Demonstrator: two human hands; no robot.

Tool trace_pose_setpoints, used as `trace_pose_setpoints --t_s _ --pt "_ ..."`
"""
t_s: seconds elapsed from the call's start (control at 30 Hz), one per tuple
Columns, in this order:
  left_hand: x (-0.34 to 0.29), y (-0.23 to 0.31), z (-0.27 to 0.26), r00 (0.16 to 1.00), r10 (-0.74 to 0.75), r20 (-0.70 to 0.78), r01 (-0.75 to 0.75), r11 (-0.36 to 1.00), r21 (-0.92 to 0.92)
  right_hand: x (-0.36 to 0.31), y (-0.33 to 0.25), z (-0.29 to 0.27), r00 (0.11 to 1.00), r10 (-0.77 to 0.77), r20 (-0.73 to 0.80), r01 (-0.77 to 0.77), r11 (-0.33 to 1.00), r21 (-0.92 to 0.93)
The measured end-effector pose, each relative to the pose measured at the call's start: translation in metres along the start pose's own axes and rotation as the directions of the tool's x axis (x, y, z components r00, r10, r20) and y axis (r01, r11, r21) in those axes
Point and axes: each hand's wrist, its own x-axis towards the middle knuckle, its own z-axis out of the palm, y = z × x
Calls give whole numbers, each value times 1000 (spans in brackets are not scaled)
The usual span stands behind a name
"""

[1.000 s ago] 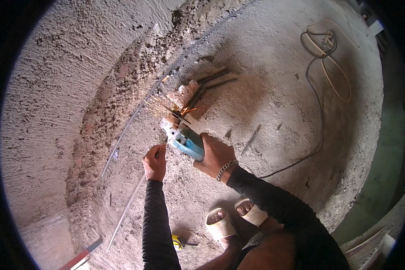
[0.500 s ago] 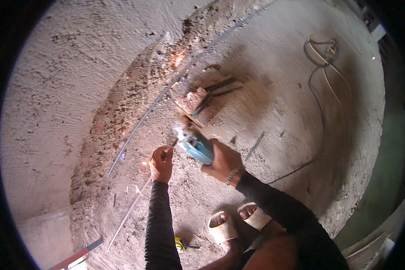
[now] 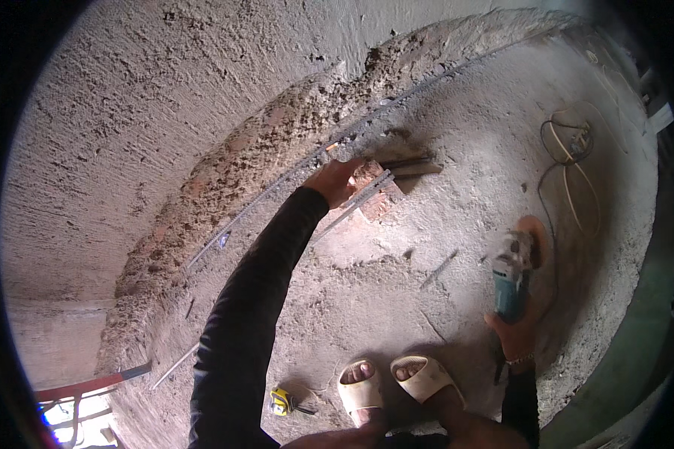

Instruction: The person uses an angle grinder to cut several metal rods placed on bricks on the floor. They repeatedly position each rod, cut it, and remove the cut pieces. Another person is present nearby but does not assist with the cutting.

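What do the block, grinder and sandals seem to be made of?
Block: probably brick, rough, from its reddish, grainy face. Grinder: likely smooth plastic, from its even teal colour; the blurred grey head could be metal. Sandals: perhaps matte foam or rubber, judging by their thick cream look.

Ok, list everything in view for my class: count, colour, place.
wall: one, grey, upper left
floor: one, greyish, centre
grinder: one, blue-green and grey, right
brick: one, reddish, above centre
near rod: at least one, grey, across brick
back rods: at least two, dark, beyond brick
long rod: one, grey, along wall
short rod: one, grey, centre-right
lower rod: one, pale, lower left
tape measure: one, yellow-black, bottom
cords: count unclear, dark and tan, upper right
bar: one, red, dark-ended, lower left
slippers: two, cream, bottom centre
sleeves: two, black, on forearms
feet: two, bare, in slippers
left grip: one, bare, at brick's left
right grip: one, bare, around grinder
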Motion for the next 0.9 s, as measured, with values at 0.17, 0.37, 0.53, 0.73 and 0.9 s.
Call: trace_pose_setpoints --t_s 0.17,0.37,0.53,0.73,0.9 --pt "29 8 3 977 -109 184 89 990 114 -17 19 -36 929 340 147 -353 933 70" --pt "36 15 -1 945 -92 314 66 994 92 -24 13 -46 958 278 70 -284 955 82" --pt "31 13 8 976 -39 213 15 994 112 -22 21 -39 968 242 60 -246 967 66" --pt "4 -2 -14 978 -152 139 156 988 -15 -15 16 -27 970 216 109 -227 968 102" --pt "-73 -38 -46 992 -114 48 114 993 13 -11 6 -29 976 195 98 -191 980 -56"
